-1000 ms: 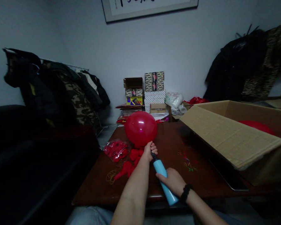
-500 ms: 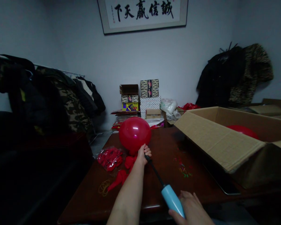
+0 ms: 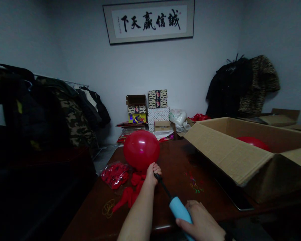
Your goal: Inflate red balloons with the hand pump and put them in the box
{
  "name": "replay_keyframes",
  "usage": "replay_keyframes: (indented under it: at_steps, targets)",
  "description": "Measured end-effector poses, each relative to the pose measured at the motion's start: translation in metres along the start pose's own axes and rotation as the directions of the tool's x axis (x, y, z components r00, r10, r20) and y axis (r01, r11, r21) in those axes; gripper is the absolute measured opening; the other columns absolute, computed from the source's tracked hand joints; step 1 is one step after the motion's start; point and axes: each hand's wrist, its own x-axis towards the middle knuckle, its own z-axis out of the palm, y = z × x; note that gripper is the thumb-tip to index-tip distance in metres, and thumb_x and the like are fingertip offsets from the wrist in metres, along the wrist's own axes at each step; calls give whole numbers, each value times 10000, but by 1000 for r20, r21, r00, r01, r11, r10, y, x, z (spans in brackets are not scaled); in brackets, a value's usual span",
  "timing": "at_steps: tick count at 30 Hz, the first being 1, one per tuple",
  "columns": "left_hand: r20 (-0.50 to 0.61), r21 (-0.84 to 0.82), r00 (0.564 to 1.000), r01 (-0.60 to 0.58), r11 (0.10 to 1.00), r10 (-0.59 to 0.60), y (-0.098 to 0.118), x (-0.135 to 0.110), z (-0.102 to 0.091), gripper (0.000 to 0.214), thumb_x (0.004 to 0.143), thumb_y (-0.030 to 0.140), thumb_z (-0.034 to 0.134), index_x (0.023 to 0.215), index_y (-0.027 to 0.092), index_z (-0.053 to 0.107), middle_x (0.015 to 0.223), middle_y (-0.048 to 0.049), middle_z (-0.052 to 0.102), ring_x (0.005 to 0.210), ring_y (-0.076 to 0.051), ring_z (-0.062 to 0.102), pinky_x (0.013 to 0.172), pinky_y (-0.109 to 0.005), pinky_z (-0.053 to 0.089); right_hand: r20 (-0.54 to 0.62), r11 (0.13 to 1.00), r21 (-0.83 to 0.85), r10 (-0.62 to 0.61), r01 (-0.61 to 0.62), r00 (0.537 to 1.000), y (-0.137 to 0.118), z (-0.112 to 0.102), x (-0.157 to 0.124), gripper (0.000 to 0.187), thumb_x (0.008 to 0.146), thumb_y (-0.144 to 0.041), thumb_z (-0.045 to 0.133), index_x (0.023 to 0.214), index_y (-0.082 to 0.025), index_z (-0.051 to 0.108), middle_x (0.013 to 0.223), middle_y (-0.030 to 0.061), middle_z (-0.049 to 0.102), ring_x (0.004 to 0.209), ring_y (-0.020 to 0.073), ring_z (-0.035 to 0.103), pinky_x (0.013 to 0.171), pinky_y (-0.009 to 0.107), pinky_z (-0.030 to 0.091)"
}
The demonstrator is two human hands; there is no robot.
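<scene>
A round, inflated red balloon (image 3: 141, 149) sits over the far part of the dark wooden table (image 3: 175, 157). My left hand (image 3: 153, 173) is closed around the balloon's neck and the black tip of a hand pump, with the nozzle hidden in the fingers. From there the pump's black shaft slants down to its light blue body (image 3: 180, 210). My right hand (image 3: 199, 217) wraps that body, thumb on the near side. Left of my forearm lie several limp red balloons (image 3: 127, 196) and a clear bag of red balloons (image 3: 115, 174).
An open cardboard box (image 3: 230, 147) with a red balloon (image 3: 253, 143) inside stands at the right. A dark phone-like slab (image 3: 234, 194) lies beside it. Small coloured bands (image 3: 196, 187) and yellowish loops (image 3: 108, 208) are on the table. Stacked boxes (image 3: 158, 115) stand against the wall.
My right hand has pushed the blue pump body up toward my left hand, so less black shaft shows. The balloon looks slightly larger. The whole view has tilted upward.
</scene>
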Motion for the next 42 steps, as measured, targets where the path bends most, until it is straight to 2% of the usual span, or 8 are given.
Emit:
replay_keyframes:
  at_steps: [6, 11, 16, 20, 26, 31, 39, 42]
  targets:
    - [-30, -9, 999, 45, 999, -45, -11, -6, -10, 344, 842, 200, 479, 561, 199, 281, 425, 96, 255, 317, -30, 270, 376, -147, 243, -82, 993, -115, 0, -10, 997, -14, 9, 32, 548, 743, -580, 468, 957, -104, 636, 1038, 181, 641, 1016, 318, 571, 958, 435, 342]
    - [-72, 27, 995, 65, 998, -63, -14, -1, -13, 339, 845, 219, 457, 554, 204, 284, 418, 89, 279, 316, -44, 300, 385, -167, 271, -159, 987, -159, 1, -27, 987, -21, 20, 67, 579, 739, -558, 482, 1003, -64, 629, 1070, 202, 633, 1082, 341, 538, 1032, 499, 261]
    - [-106, 65, 994, 31, 997, -24, -8, 4, -14, 363, 837, 235, 459, 539, 209, 254, 396, 95, 249, 292, -46, 257, 371, -178, 217, -170, 986, -164, 3, -31, 986, -23, 29, 78, 591, 746, -570, 473, 1017, -69, 630, 1079, 202, 642, 1091, 339, 538, 1033, 519, 271]
    - [-107, 98, 994, 30, 995, -20, -5, 7, -10, 352, 838, 238, 454, 537, 206, 274, 397, 92, 250, 292, -52, 257, 374, -186, 194, -163, 985, -170, -1, -27, 987, -21, 31, 72, 599, 779, -580, 430, 999, -65, 642, 1072, 206, 647, 1093, 344, 537, 1032, 535, 269]
    - [-93, 139, 995, 43, 989, -30, -5, 13, 2, 358, 841, 240, 446, 533, 210, 267, 404, 93, 230, 298, -60, 249, 384, -196, 186, -165, 982, -186, 13, -44, 986, -19, 23, 62, 610, 793, -584, 418, 1008, -61, 647, 1070, 211, 644, 1086, 355, 537, 1029, 540, 265]
    - [-83, 149, 997, 21, 989, -9, 3, 13, 5, 364, 845, 236, 446, 533, 209, 259, 405, 93, 238, 300, -54, 252, 384, -189, 193, -150, 983, -180, 2, -30, 989, -8, 19, 39, 610, 792, -577, 424, 989, -51, 661, 1071, 214, 641, 1094, 352, 532, 1045, 534, 251]
    - [-82, 123, 996, -22, 992, 32, 10, 10, 2, 377, 855, 233, 448, 535, 215, 249, 401, 97, 233, 300, -52, 267, 381, -188, 228, 24, 981, -186, 67, -61, 997, 12, 9, -6, 668, 782, -548, 438, 1168, -22, 578, 1271, 260, 532, 1239, 375, 423, 1108, 549, 125]
    - [-81, 102, 996, -30, 994, 38, 10, 9, 4, 378, 850, 223, 455, 534, 216, 246, 402, 96, 239, 301, -50, 273, 378, -187, 233, 45, 982, -174, 87, -78, 995, 14, 3, -14, 664, 760, -549, 469, 1173, -41, 583, 1300, 252, 514, 1263, 379, 396, 1116, 541, 104]
